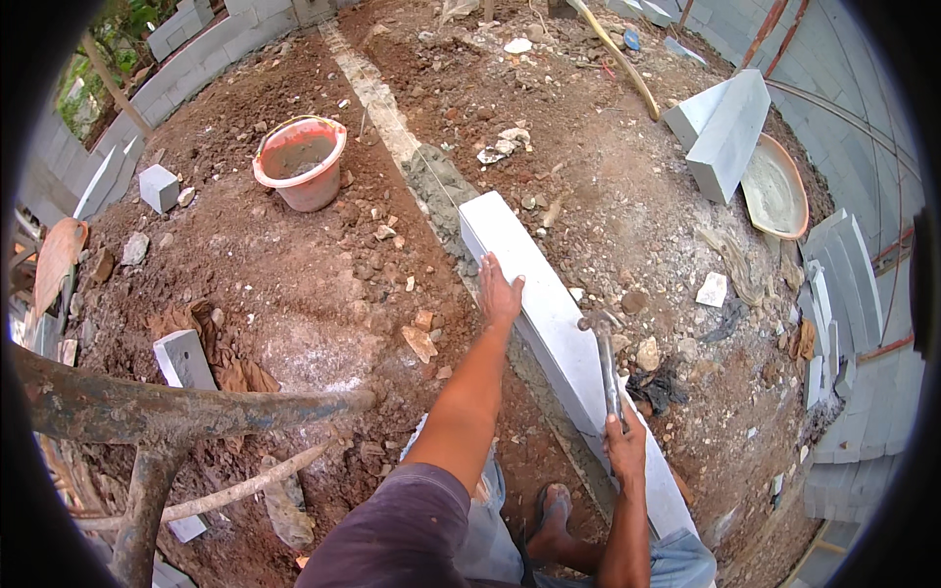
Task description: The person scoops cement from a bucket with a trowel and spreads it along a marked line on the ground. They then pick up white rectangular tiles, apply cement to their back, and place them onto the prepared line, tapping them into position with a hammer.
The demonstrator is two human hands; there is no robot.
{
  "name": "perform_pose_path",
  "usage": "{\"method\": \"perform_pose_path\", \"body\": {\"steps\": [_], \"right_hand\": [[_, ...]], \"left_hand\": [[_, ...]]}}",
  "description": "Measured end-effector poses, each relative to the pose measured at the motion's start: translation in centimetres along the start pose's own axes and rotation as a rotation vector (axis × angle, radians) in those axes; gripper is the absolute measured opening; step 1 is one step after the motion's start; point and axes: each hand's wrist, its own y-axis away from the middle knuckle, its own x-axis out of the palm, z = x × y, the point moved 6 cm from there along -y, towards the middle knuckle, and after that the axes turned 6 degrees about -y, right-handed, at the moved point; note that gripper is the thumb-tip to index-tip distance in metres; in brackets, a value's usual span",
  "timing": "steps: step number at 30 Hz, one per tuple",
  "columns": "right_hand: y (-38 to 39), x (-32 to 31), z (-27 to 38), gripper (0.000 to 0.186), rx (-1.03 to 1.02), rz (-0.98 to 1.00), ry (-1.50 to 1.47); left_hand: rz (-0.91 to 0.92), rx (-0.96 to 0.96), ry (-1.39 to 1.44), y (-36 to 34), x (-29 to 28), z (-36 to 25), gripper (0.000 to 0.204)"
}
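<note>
A row of long pale concrete blocks (537,289) runs from the centre down to the lower right, bedded on grey mortar (436,191). My left hand (501,292) lies with its fingers stretched out against the left edge of the far block, holding nothing. In my right hand (624,448) is a hammer (607,358), gripped by its handle. Its head is just above the right edge of the blocks; whether it touches them I cannot tell. A thin string stretches along the mortar strip beyond the far block end.
An orange bucket (306,195) of mortar stands left of the strip. Stacked blocks (727,132) and a shallow mortar pan (806,211) sit at the upper right. A rusty metal frame (196,416) crosses the lower left. Stones litter the soil, and block walls curve around the site.
</note>
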Motion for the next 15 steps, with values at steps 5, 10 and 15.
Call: {"method": "perform_pose_path", "body": {"steps": [5, 10, 15], "right_hand": [[2.2, -0.3, -2.2, 0.055, 0.048, -0.083, 0.003], [3.7, 1.4, 0.9, 0.062, -0.041, -0.109, -0.116], [3.8, -0.8, -1.5, 0.064, -0.26, -0.205, 0.051]], "left_hand": [[0.147, 0.094, -0.104, 1.6, 0.9, -0.2, 0.079], [0.012, -0.111, 0.308, -1.4, -0.4, 3.8, 0.124], [0.631, -0.413, 0.59, 2.8, 6.0, 2.1, 0.119]]}}
